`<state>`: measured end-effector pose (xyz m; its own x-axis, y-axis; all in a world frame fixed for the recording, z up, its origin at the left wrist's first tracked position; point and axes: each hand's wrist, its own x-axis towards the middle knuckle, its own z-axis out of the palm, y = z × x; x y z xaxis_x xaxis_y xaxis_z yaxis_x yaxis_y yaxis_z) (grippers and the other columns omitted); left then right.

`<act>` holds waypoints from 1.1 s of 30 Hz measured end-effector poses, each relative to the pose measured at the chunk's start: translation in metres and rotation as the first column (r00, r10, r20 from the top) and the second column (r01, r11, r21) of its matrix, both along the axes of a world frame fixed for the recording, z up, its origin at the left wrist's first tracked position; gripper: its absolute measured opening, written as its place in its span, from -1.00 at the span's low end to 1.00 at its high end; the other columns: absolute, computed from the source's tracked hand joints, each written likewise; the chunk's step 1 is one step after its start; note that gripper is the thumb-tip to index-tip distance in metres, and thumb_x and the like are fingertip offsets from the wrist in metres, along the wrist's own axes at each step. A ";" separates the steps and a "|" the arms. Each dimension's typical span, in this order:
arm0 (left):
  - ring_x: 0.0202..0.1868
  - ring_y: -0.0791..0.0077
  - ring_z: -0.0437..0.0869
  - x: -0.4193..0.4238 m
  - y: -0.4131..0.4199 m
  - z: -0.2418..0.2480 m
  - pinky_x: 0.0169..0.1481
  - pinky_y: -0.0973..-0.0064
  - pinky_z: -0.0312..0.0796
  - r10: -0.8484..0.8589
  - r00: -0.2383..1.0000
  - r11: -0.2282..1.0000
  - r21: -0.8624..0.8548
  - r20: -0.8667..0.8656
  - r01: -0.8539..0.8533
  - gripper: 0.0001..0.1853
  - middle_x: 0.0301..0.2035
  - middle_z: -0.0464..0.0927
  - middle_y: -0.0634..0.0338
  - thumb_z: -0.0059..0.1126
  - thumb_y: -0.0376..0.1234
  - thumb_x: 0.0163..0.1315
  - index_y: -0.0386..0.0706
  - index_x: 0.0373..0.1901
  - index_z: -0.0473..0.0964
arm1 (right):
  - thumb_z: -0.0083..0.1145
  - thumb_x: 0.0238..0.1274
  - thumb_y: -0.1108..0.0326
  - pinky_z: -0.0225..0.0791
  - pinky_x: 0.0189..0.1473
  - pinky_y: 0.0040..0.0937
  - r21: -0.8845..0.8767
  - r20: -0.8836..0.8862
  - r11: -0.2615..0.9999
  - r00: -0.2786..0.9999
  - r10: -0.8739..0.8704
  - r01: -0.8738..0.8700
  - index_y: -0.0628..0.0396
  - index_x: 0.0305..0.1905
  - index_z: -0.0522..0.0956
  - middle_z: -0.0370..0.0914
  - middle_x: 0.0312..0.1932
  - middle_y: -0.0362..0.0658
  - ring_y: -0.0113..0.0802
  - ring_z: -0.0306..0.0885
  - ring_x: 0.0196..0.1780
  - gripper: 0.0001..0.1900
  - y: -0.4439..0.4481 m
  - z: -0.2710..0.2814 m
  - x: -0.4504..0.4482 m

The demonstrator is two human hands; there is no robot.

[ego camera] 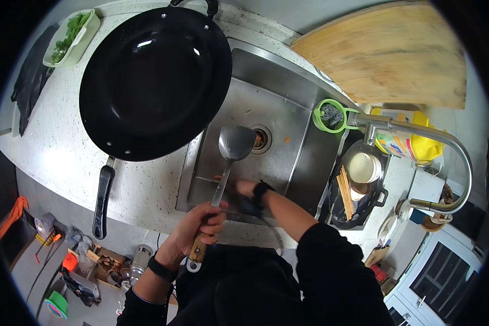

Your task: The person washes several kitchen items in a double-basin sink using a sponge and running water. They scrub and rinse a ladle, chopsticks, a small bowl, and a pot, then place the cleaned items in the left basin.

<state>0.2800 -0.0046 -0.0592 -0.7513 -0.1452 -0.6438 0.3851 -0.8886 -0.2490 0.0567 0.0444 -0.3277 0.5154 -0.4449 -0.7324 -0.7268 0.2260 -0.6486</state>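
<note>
My left hand grips the wooden handle of a metal wok spatula, whose wide blade points away from me over the stainless-steel sink. Low in the near part of the basin is my right hand, partly behind the spatula's shaft; its fingers are blurred and hidden, so what they hold cannot be made out. Orange food scraps lie in the drain and on the sink floor. To the left, a large black wok rests on the counter, overlapping the sink's edge, its long handle towards me.
A green strainer cup with a steel scourer hangs by the faucet. Bowls and chopsticks sit in a dark pan on the right. Behind stand a yellow-capped bottle and a wooden board. Greens fill a tub.
</note>
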 end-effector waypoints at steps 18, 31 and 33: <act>-0.66 0.72 0.10 0.010 0.005 0.003 -0.68 0.75 0.03 -0.012 0.989 0.999 0.044 0.144 0.006 -0.85 -0.59 0.10 0.35 -0.28 -0.39 0.29 -0.13 -0.13 0.23 | -0.10 0.20 0.20 0.27 0.13 -0.21 -0.245 0.125 0.962 0.980 0.152 -0.118 0.05 0.08 0.47 0.45 0.06 0.03 -0.06 0.43 0.08 -0.62 -0.061 0.062 0.021; -0.68 0.72 0.08 0.000 0.006 0.018 -0.71 0.78 0.01 0.009 0.986 0.971 0.235 0.165 -0.049 -0.84 -0.61 0.08 0.34 -0.30 -0.41 0.30 -0.15 -0.15 0.28 | -0.20 0.32 0.26 0.07 0.29 -0.19 -0.753 0.161 0.652 0.986 0.045 0.093 0.13 0.23 0.28 0.30 0.21 0.08 -0.05 0.24 0.27 -0.58 -0.133 0.005 -0.008; -0.69 0.72 0.07 0.001 0.005 0.026 -0.71 0.78 0.01 0.025 0.984 0.972 0.225 0.177 -0.065 -0.84 -0.61 0.08 0.34 -0.32 -0.41 0.31 -0.14 -0.15 0.29 | -0.21 0.32 0.25 0.01 0.33 -0.20 -0.752 0.142 0.641 0.912 0.384 -0.153 0.13 0.24 0.28 0.31 0.21 0.01 -0.10 0.24 0.27 -0.57 -0.077 0.016 0.027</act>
